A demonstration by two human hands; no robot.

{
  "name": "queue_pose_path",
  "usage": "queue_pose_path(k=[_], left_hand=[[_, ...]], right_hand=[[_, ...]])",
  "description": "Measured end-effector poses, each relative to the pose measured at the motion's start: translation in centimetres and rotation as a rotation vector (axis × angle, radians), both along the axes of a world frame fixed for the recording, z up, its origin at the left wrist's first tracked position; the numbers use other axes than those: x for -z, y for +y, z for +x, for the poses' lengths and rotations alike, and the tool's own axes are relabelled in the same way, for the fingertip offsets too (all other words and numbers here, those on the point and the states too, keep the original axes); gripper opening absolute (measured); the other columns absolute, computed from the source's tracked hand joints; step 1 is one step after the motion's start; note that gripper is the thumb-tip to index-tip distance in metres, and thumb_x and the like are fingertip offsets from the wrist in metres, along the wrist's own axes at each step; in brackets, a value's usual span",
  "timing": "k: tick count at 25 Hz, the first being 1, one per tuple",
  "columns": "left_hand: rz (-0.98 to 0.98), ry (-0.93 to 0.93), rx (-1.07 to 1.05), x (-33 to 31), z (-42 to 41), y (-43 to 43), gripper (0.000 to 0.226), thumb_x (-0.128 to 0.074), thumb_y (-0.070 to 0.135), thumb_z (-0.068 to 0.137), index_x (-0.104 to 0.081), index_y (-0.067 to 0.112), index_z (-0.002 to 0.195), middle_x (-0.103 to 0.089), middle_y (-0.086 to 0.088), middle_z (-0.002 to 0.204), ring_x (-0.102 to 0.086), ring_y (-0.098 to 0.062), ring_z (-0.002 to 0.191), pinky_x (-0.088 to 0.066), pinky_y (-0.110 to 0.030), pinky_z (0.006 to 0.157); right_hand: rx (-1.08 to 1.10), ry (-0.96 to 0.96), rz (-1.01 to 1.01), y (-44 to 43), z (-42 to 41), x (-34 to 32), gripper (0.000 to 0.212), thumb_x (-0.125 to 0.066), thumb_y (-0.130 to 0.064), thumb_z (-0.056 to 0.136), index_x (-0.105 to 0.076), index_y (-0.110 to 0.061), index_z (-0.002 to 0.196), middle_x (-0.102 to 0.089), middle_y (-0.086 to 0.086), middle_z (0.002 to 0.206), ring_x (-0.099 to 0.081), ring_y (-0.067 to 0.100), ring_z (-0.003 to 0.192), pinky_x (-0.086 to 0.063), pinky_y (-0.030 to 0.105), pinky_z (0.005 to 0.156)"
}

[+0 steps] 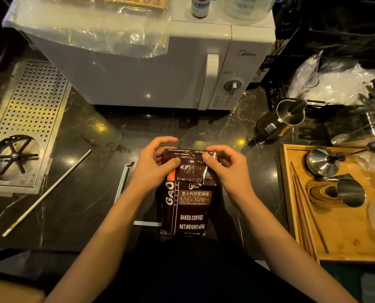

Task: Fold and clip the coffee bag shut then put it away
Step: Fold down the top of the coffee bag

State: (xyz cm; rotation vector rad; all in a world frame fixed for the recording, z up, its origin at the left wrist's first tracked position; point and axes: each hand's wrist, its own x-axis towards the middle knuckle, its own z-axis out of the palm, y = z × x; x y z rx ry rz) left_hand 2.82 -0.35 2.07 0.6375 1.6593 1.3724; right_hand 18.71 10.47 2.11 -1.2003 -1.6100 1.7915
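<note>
Plainly, the coffee bag [187, 206] stands upright at the near edge of the dark table [83, 193], its top folded down toward the person. The left hand [154, 165] and right hand [222, 166] each pinch a corner of that fold, thumbs pressing on the flap, fingers curled behind. Letting go with either hand would likely let the stiff foil spring open. The pale blue clip [123, 182] lies just left, unused, before the microwave [160, 68].

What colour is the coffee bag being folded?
Dark brown with white lettering and a small orange patch; the coffee bag shows best in the head view.
</note>
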Motion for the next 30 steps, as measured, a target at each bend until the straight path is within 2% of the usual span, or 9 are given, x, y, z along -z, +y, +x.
queue_pose_path(k=[5, 9, 12, 15, 19, 23, 26, 30], left_hand=[[-0.065, 0.132, -0.026, -0.2, 0.7, 0.9, 0.008, -0.077, 0.019, 0.080, -0.072, 0.022, 0.085, -0.073, 0.000, 0.083, -0.070, -0.012, 0.079, -0.059, -0.034, 0.073], [-0.035, 0.194, -0.008, -0.2, 0.7, 0.8, 0.007, -0.077, 0.017, 0.081, -0.070, 0.020, 0.082, -0.072, -0.001, 0.082, -0.069, -0.015, 0.079, -0.058, -0.036, 0.074], [-0.007, 0.183, -0.032, 0.0, 1.3, 0.6, 0.007, -0.075, 0.016, 0.082, -0.070, 0.021, 0.082, -0.072, -0.001, 0.081, -0.068, -0.014, 0.077, -0.058, -0.034, 0.072], [0.009, 0.168, -0.052, 0.1, 1.6, 0.6, 0.011, -0.074, 0.014, 0.083, -0.069, 0.024, 0.081, -0.071, 0.002, 0.080, -0.068, -0.010, 0.076, -0.057, -0.029, 0.070], [0.022, 0.146, -0.089, -0.1, 2.1, 0.6, 0.010, -0.075, 0.011, 0.082, -0.070, 0.020, 0.080, -0.071, 0.002, 0.077, -0.068, -0.006, 0.072, -0.056, -0.023, 0.065], [0.048, 0.040, -0.175, -0.1, 2.8, 0.6, 0.009, -0.076, 0.008, 0.079, -0.071, 0.016, 0.077, -0.072, 0.005, 0.070, -0.069, -0.007, 0.069, -0.056, -0.021, 0.062], [0.045, -0.047, -0.249, 0.0, 3.0, 0.6, 0.010, -0.077, 0.007, 0.077, -0.073, 0.016, 0.077, -0.073, 0.005, 0.069, -0.070, -0.009, 0.069, -0.055, -0.021, 0.062], [0.069, -0.164, -0.337, 0.5, 3.2, 0.3, 0.003, -0.074, 0.015, 0.079, -0.073, 0.018, 0.079, -0.074, 0.003, 0.072, -0.070, -0.011, 0.072, -0.056, -0.024, 0.066]], right_hand=[[0.013, 0.017, -0.016, -1.1, -0.7, -0.1, 0.014, -0.070, -0.008, 0.086, -0.062, -0.020, 0.087, -0.069, 0.003, 0.080, -0.065, 0.015, 0.075, -0.054, 0.036, 0.072], [0.003, 0.032, 0.021, -1.6, -0.6, -0.4, 0.009, -0.071, -0.014, 0.087, -0.071, -0.021, 0.092, -0.073, -0.002, 0.088, -0.070, 0.014, 0.084, -0.058, 0.033, 0.076], [-0.002, 0.042, 0.075, -1.8, -0.9, -0.8, 0.011, -0.071, -0.014, 0.087, -0.073, -0.025, 0.088, -0.074, -0.010, 0.084, -0.069, 0.004, 0.084, -0.055, 0.022, 0.075], [-0.015, 0.023, 0.119, -1.7, -1.2, -0.8, 0.009, -0.070, -0.014, 0.088, -0.072, -0.022, 0.086, -0.072, -0.009, 0.083, -0.067, 0.002, 0.081, -0.052, 0.018, 0.074], [0.024, -0.045, 0.195, -2.2, -1.6, -0.3, 0.008, -0.068, -0.016, 0.089, -0.069, -0.021, 0.082, -0.069, -0.009, 0.079, -0.065, 0.004, 0.077, -0.053, 0.027, 0.074], [0.076, -0.086, 0.279, -2.7, -2.0, -0.4, 0.018, -0.068, -0.014, 0.087, -0.064, -0.027, 0.075, -0.066, -0.012, 0.073, -0.062, 0.001, 0.073, -0.052, 0.027, 0.073], [0.118, -0.061, 0.235, -2.8, -1.8, -0.6, 0.017, -0.072, -0.014, 0.085, -0.066, -0.026, 0.075, -0.068, -0.010, 0.073, -0.065, 0.001, 0.073, -0.053, 0.025, 0.073], [0.229, -0.024, 0.104, -2.8, -1.6, -0.3, 0.013, -0.081, -0.021, 0.077, -0.068, -0.020, 0.075, -0.072, 0.002, 0.077, -0.070, 0.019, 0.076, -0.059, 0.041, 0.074]])
